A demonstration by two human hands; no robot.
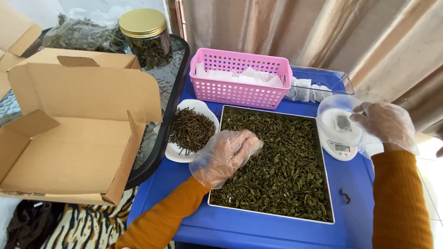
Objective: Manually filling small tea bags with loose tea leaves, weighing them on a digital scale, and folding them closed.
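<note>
— Steel tray [323,184] of dried leaves [281,170] on the blue table: where's the left hand [226,157]?
— On the leaves, fingers curled, pinching some. The right hand [385,124] pinches a tea bag [343,122] over the scale [339,147].

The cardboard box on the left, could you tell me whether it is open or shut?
Open: the cardboard box has its lid flap raised, and its bare inside shows nothing in it.

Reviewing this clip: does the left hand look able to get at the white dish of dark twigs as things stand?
Probably yes. The left hand rests on the leaves in the metal tray, right beside the white dish, with nothing standing between them.
</note>
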